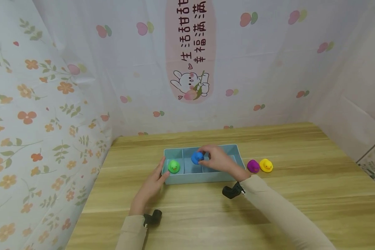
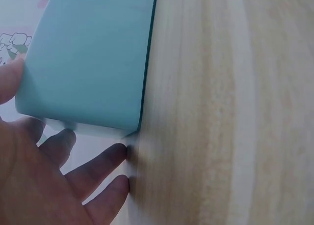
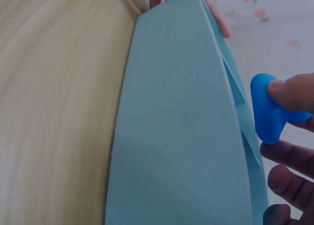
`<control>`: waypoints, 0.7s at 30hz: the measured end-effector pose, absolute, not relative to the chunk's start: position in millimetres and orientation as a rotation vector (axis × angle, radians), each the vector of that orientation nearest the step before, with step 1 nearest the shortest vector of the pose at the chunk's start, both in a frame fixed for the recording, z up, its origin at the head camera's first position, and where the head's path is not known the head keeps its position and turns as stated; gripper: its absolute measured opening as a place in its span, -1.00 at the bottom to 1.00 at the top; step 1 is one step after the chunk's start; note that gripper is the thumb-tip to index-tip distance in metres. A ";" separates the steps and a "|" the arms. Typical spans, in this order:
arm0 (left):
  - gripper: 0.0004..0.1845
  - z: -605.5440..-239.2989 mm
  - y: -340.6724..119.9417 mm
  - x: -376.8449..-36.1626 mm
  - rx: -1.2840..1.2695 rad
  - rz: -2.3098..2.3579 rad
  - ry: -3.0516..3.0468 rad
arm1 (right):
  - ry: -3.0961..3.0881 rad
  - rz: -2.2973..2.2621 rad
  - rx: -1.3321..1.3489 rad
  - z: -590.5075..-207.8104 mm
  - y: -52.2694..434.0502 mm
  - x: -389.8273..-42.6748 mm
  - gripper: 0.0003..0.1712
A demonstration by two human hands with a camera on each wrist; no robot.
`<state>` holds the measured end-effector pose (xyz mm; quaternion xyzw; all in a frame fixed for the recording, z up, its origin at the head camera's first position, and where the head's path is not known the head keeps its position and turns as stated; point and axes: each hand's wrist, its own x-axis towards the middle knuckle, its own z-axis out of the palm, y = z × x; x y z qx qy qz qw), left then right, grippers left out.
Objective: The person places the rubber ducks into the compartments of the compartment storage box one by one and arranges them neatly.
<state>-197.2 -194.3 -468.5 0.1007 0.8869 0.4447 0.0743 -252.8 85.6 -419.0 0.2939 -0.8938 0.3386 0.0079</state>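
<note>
A light blue box (image 1: 193,178) with dividers stands on the wooden table. My left hand (image 1: 153,181) holds its left end, thumb at the front corner and fingers along the end wall; the left wrist view shows these fingers (image 2: 95,172) spread. Inside the left compartment sits a green rubber duck (image 1: 174,166). My right hand (image 1: 218,158) pinches a blue rubber duck (image 1: 197,158) between thumb and fingers over the middle compartment. In the right wrist view the blue duck (image 3: 267,109) shows above the box rim, its far side hidden by the thumb.
Right of the box, a purple duck (image 1: 253,166) and a yellow duck (image 1: 266,165) lie side by side on the table (image 1: 187,211). Patterned cloth (image 1: 137,76) hangs behind and at both sides. Each wrist wears a small black camera.
</note>
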 end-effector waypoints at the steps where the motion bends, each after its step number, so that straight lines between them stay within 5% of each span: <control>1: -0.31 -468.8 -194.2 -197.1 0.302 1.335 2.662 | -2.803 1.057 0.918 -420.0 84.0 -253.1 -0.66; 21: -0.31 -471.9 -195.6 -199.0 0.315 1.329 2.678 | -2.905 0.887 0.885 -433.0 60.6 -256.4 -0.66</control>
